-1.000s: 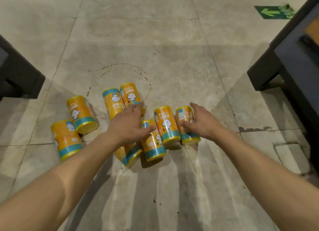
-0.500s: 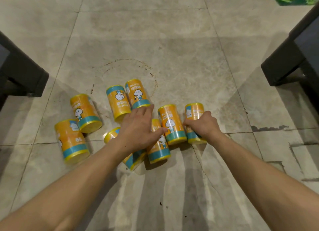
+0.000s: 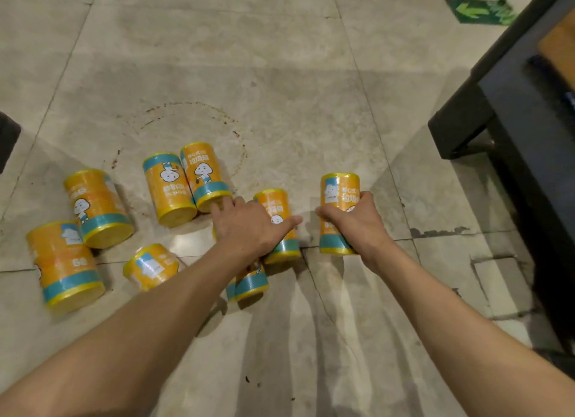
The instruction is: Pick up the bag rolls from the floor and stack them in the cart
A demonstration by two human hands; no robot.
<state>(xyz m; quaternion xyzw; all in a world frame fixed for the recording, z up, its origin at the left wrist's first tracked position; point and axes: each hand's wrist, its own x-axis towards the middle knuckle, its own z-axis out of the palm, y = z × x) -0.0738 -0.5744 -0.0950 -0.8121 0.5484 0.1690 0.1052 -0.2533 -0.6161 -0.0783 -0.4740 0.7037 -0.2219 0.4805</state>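
Head cam looks down at a tiled floor [image 3: 280,74] w/ orange-and-teal bag rolls scattered across it. Right hand [image 3: 354,222] is wrapped round one roll [image 3: 340,189], fingers closed on its lower half, roll upright; can't tell if its base is touching the tile or just above it. Left hand [image 3: 249,226] is spread wide, palm down, over a middle roll [image 3: 275,205], thumb out to the right, fingertips touching the end of the rear pair's right roll [image 3: 203,174]; not gripping anything. That roll lies side by side, touching, w/ another [image 3: 168,186]. Partly hidden under the left wrist sits a further roll [image 3: 250,281]. Nearer the left forearm lies a roll [image 3: 152,265] on its side. Far left, two more: one [image 3: 96,206] tilted, one [image 3: 62,264] closer to the bottom edge, the two just beside each other. Dark cart frame [image 3: 513,105] stands at right, well apart from the rolls. Green arrow sticker [image 3: 476,10] on floor top right.
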